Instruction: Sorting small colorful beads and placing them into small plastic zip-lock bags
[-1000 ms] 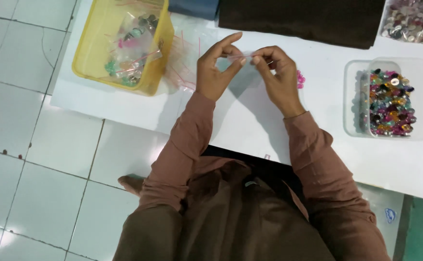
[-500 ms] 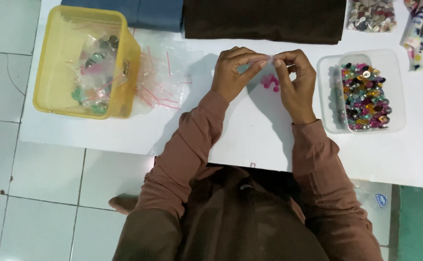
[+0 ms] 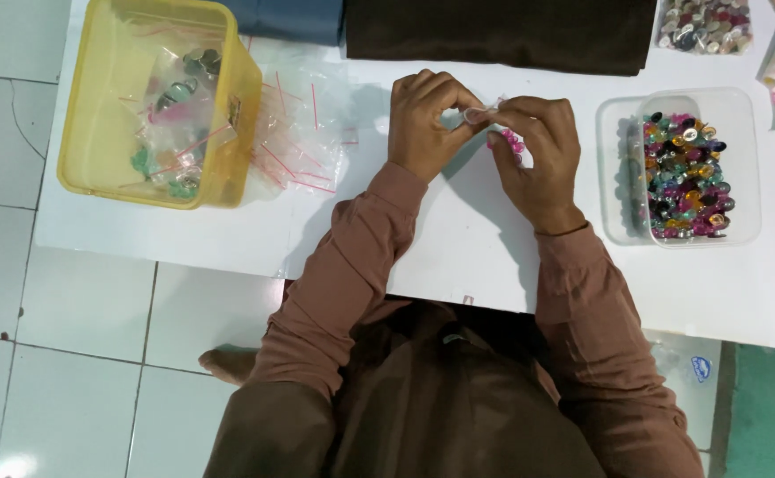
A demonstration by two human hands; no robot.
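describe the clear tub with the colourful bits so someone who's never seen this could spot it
Start at the white table and go to its right side, just past the person's right hand. There sits a clear plastic tub, open-topped and heaped with small shiny multicoloured pieces. Unlike the yellow bin at far left, which holds small filled bags, it is transparent and its contents lie loose.

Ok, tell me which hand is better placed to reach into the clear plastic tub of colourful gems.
Right. The right hand is nearer the clear plastic tub of colourful gems; the left hand is on the far side, towards the yellow plastic bin. Both pinch a small clear bag.
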